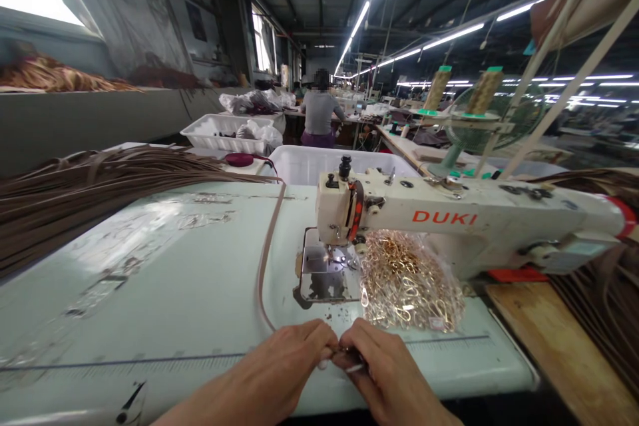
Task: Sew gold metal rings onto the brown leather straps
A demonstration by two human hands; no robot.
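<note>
Both hands low at the near edge of the bench (pixel 150 293), fingertips meeting in front of the sewing machine (pixel 449 219). Left hand (pixel 284 363) pinched shut on the near end of a thin tan strap (pixel 263 259); right hand (pixel 379 366) closed on the same spot, with a small metal piece just visible between the fingers, too hidden to name. Strap running from the fingertips up in a long curve across the pale green benchtop, past the left side of the needle plate (pixel 324 273), toward a big bundle of brown straps (pixel 100 193) spread over the far left of the bench. Bag of gold metal rings (pixel 407 283) lying just right of the needle plate, under the machine's arm, near the right hand but not touching it. Printed ruler line (pixel 150 359) along the front edge of the bench, passing just behind the hands. White tub (pixel 309 163) behind the machine head, a dark red round object (pixel 239 160) beside it to the left. Second white tray (pixel 219 133) farther back with bagged goods. Two thread cones (pixel 436 90) on a stand above the machine, a green fan (pixel 474 126) right beside them. Wooden board (pixel 549 339) at the right end of the bench, more brown straps past it. Person in a grey top (pixel 319 113) seated far down the aisle, back turned. Tube lights overhead in long rows.
</note>
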